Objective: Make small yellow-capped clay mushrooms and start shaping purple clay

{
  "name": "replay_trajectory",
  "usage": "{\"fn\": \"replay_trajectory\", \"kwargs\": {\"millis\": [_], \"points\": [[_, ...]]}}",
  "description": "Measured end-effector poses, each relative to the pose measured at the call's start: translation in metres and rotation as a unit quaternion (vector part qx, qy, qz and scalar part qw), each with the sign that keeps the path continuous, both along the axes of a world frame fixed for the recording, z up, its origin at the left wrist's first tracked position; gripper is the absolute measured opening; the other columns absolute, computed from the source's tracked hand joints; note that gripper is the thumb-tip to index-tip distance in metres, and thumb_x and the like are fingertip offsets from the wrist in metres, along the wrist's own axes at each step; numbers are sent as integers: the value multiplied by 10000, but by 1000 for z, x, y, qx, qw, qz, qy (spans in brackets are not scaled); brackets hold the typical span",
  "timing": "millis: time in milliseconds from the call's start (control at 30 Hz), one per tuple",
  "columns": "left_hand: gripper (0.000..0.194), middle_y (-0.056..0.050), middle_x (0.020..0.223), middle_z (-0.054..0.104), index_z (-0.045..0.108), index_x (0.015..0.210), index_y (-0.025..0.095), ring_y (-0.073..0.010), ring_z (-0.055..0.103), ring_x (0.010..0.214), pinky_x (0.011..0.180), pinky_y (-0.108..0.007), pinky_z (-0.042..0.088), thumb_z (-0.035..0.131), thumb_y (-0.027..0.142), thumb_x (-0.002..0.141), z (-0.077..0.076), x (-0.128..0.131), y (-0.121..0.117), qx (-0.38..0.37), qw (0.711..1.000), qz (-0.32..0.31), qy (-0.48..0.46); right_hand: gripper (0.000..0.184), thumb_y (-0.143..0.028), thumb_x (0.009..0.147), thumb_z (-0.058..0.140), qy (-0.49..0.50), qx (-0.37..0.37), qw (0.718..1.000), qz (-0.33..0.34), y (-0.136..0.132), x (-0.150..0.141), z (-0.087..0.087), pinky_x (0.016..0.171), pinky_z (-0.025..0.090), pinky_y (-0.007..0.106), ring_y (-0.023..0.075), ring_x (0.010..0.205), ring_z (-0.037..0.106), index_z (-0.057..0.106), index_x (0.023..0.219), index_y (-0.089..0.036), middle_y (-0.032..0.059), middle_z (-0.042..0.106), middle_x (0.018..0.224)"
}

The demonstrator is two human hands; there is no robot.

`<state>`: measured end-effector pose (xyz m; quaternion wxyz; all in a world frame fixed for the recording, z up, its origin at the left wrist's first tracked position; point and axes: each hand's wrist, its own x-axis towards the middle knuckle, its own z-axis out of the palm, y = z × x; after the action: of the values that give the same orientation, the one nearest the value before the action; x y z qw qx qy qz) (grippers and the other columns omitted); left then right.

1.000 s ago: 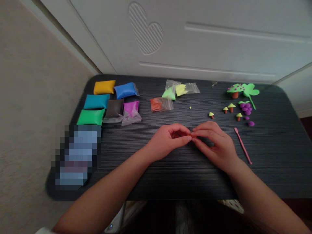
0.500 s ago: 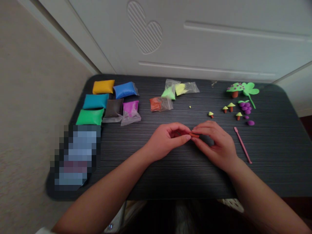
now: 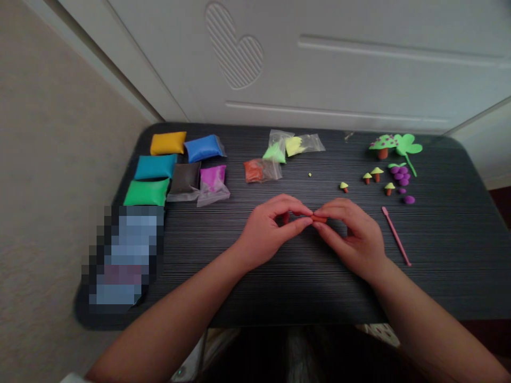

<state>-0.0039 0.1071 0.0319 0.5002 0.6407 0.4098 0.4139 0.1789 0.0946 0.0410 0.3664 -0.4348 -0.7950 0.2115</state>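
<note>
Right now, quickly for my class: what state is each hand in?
Left hand: closed, fingers pinching one end of the orange-brown clay.
Right hand: closed, fingers on the same clay.

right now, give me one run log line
left hand: pinching reddish-brown clay | right hand: pinching same clay | pink tool: lying on table

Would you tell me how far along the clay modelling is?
The four yellow-capped mushrooms, spotted mushroom and green clover look finished. The left hand and right hand hold an orange-brown clay roll. It shows no cap, and two purple pieces lie loose, so those may remain.
</note>
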Motion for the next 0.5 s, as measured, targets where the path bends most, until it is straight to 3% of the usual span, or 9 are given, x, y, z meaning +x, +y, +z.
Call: {"fn": "replay_trajectory", "kwargs": {"millis": [333, 500], "points": [[162, -30, 864, 628, 649, 878, 188, -152, 581, 805, 739, -285, 448, 598, 302, 775, -1, 2, 0, -100, 994, -37, -18, 175, -164, 769, 624, 77, -85, 993, -22, -4, -2, -1, 759, 458, 292, 140, 824, 579, 596, 926, -234, 0, 640, 864], [203, -30, 883, 648, 642, 926, 184, -143, 585, 806, 724, -265, 453, 605, 303, 766, 0, 0, 2, -113, 993, 7, -30, 113, -200, 786, 605, 4, -87, 996, -24, 1, 4, 1, 766, 453, 314, 156, 829, 581, 602, 896, -225, 13, 646, 868]]}}
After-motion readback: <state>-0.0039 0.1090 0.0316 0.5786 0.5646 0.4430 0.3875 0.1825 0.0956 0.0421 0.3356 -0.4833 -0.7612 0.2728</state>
